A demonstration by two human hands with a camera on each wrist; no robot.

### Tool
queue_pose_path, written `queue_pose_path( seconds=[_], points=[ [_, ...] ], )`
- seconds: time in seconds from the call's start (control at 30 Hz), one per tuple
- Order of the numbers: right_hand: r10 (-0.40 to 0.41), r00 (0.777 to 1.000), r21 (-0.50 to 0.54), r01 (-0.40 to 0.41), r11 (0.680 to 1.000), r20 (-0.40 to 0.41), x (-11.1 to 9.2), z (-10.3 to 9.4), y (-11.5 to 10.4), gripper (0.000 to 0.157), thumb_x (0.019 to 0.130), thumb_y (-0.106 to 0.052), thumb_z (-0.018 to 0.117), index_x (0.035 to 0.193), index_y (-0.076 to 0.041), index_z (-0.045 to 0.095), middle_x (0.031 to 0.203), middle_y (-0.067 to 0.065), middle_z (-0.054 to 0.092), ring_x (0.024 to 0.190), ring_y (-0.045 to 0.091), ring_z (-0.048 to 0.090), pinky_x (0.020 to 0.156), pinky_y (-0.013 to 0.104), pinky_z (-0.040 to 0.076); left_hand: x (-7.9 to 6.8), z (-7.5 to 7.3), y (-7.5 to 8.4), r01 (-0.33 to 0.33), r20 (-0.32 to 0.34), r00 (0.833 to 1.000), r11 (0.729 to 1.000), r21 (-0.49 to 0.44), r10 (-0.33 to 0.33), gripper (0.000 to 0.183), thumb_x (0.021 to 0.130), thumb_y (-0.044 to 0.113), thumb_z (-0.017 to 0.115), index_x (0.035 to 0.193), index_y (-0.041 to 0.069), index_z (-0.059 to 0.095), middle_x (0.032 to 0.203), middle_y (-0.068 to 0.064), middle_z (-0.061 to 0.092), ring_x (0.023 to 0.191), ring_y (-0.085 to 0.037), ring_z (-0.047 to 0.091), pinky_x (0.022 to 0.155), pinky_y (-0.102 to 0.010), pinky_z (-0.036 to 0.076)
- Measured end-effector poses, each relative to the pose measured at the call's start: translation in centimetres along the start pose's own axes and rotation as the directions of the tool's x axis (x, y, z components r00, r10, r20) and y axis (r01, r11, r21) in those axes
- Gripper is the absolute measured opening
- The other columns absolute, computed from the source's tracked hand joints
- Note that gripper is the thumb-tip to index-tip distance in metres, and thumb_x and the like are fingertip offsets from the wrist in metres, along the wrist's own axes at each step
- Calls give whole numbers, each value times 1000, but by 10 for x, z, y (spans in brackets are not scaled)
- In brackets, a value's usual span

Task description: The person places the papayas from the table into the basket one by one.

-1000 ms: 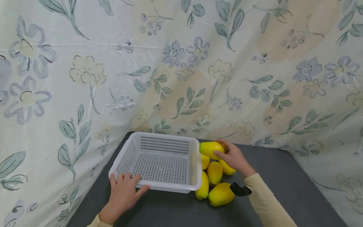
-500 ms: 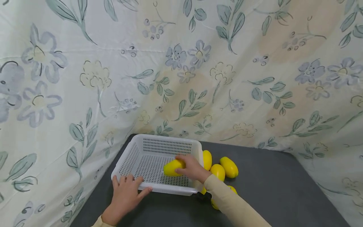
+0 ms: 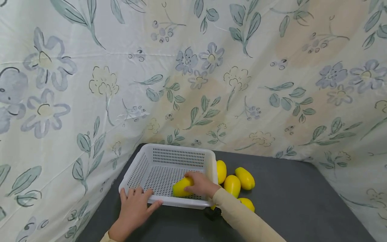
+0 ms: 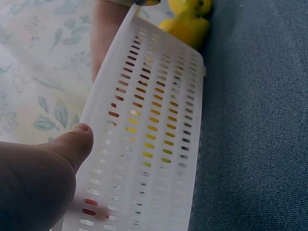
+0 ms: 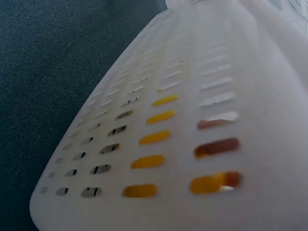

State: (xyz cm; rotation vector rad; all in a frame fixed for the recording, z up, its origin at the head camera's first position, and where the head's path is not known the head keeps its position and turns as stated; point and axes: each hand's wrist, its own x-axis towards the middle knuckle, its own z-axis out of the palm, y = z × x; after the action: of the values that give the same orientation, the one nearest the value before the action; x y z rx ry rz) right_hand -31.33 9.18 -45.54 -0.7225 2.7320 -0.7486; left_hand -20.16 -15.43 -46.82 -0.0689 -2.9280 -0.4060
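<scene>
Inside the white perforated plastic basket point(image 3: 178, 150), my right hand point(image 3: 200, 184) holds a plump, oblong yellow fruit point(image 3: 182, 187) with a greenish tip, low over the floor near the front wall. Yellow shows through the slots of the basket wall in both wrist views. My left hand point(image 3: 134, 205) grips the basket's front rim: its fingers reach over the inside, and the thumb point(image 4: 79, 142) lies against the outside. Reddish patches of finger show through the slots below the thumb. The right wrist view is filled by the basket's side wall point(image 5: 159, 115), with the hand itself hidden behind it.
Several similar yellow fruits lie right of the basket, among them one beside its wall point(image 3: 221, 171), one farther right point(image 3: 245, 178) and one point(image 3: 247, 203) partly behind the right sleeve point(image 3: 242, 215). A floral cloth point(image 3: 187, 84) rises behind the dark table point(image 3: 281, 198).
My right hand has carried the yellow fruit from the pile leftward over the rim into the basket, then slightly lower toward its front. The left hand keeps its place on the rim.
</scene>
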Motion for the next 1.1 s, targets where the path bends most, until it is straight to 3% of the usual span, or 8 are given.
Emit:
queue_pose_path(
  seconds=[0.37,0.57,0.73,0.9,1.1],
  points=[
    [18,999,4,-18,1000,30,-8,-1,0,54,92,-25,75,140,-6,57,136,8,64,108,21,58,109,48,47,-1,2,3,-13,-19,1000,1000,-10,13,54,85,60,72,115,15,71,100,-17,59,104,-44,50,106,-78,13],
    [43,999,51,-44,998,24,-13,-9,-1,57,94,-28,72,145,-8,53,147,11,56,131,30,55,115,53,42,-2,3,3,-16,-8,1000,1000,-12,16,55,84,60,72,116,15,71,100,-17,59,104,-44,50,106,-79,13],
    [52,995,94,-44,995,-83,-23,-39,2,56,96,-28,70,146,-9,52,150,15,54,135,39,54,110,56,46,-1,2,1,-20,-5,1000,1000,-22,20,57,85,60,72,118,14,71,104,-18,60,108,-46,49,106,-80,12],
    [94,968,102,-72,992,-232,-40,-78,13,52,99,-26,68,145,-9,53,148,20,55,129,43,58,105,56,50,0,1,-4,-22,-9,1000,1000,-9,22,56,85,60,72,120,15,71,108,-19,61,111,-47,50,107,-80,13],
    [171,934,107,-144,984,-313,-67,-115,53,54,103,-31,61,150,-10,46,151,25,50,133,45,55,105,58,49,-2,0,-6,-19,1,1000,1000,-16,19,55,86,58,72,119,15,70,105,-19,60,109,-47,49,107,-80,12]
  ],
)
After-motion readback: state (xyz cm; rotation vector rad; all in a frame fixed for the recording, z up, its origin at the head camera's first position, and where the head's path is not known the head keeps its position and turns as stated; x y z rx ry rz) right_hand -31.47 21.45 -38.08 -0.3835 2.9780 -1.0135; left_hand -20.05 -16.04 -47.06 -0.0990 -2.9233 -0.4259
